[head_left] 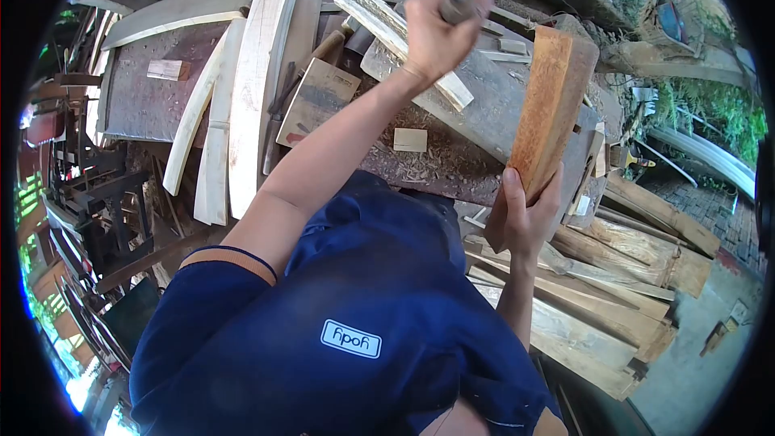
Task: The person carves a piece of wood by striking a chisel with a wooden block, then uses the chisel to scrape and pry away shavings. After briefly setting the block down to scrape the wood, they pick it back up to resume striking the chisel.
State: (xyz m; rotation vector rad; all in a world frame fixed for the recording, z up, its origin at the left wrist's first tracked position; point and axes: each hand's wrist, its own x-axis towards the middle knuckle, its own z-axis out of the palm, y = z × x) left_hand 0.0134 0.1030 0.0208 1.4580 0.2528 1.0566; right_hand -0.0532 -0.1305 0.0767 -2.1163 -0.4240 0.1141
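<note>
Obs. 1, risk: my right grip (531, 214) is closed around the near part of the reddish-brown timber (549, 97), with much of its length beyond the hand. A knock on the far part could lever it round in the fingers, and it might slide towards the stacked planks (622, 291) at near right. Shavings (428, 169) on the bench (137, 105) could let a piece skid. My left grip (436, 40) is clenched on a dark, round-ended handle (458, 6); I cannot tell what its other end is. A careless swing could clip the pale strip (375, 16) just beneath that hand.

Obs. 2, pose: the timber is at the right part of the bench, near end held towards the body. Its long axis runs near to far, far end leaning right. Whether it touches the bench, I cannot tell.
</note>
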